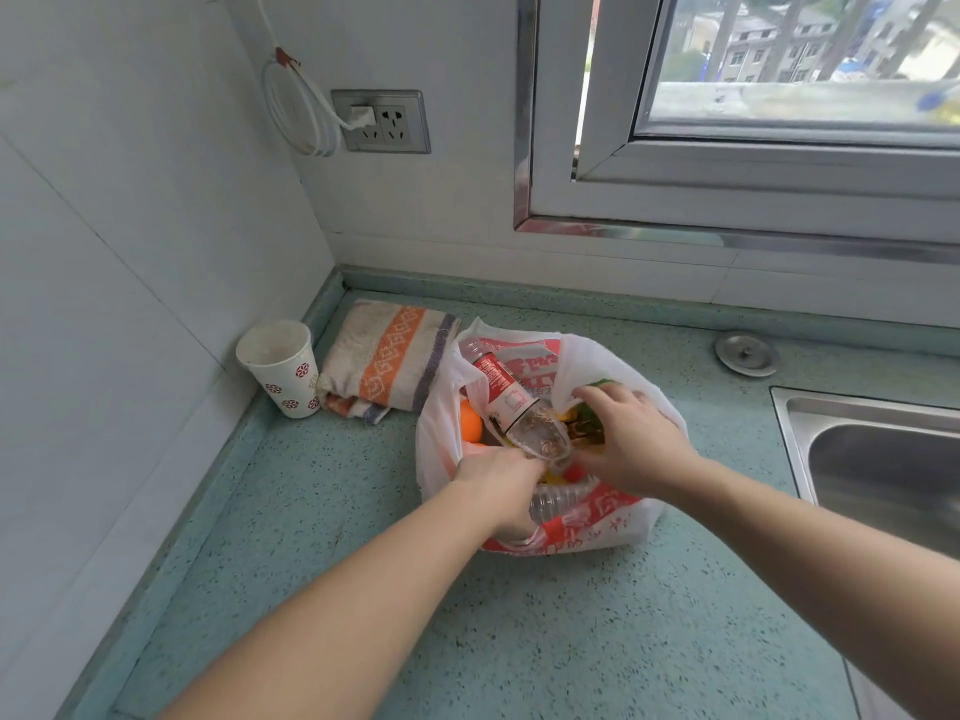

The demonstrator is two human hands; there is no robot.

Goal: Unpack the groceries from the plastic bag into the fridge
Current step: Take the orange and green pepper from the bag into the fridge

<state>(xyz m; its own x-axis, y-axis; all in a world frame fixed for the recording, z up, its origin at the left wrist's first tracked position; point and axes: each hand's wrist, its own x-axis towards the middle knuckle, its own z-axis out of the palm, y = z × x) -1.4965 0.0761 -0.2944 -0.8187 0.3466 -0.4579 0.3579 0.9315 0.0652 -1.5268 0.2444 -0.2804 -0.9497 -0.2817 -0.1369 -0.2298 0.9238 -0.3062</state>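
Reaching into the plastic bag (613,527) with both hands
Left hand (501,485) holds a water bottle (506,394); right hand (631,433) fingers curl on the bag's edge

2 bare forearms come into sight from the lower edge, no sleeve showing on either; the left hand (501,485) and the right hand (631,433) wear no gloves, rings, watch or bracelets; wrists plain.
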